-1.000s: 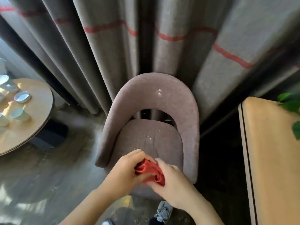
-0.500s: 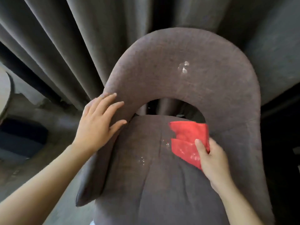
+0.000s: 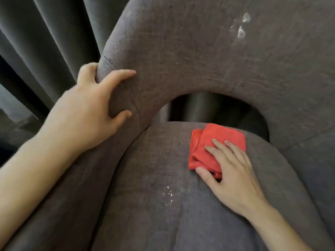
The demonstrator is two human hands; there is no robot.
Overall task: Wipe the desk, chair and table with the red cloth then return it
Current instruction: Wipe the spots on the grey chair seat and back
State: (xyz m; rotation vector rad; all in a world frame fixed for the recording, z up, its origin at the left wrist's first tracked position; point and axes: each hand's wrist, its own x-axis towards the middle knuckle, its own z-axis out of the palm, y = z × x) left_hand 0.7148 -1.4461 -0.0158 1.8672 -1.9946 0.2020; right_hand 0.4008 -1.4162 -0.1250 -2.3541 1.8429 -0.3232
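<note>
Red cloth [image 3: 216,147], now pressed flat on the chair [image 3: 199,60] seat under my right hand [image 3: 233,176]; my left hand [image 3: 87,113] newly grips the backrest edge. Wiping has probably begun.

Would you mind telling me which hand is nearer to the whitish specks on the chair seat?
Right. The right hand presses the red cloth just up and right of the specks; the left hand grips the chair backrest edge, farther off.

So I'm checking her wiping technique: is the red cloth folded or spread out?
Folded. The red cloth shows stacked layers along its left edge, under the right hand.
</note>
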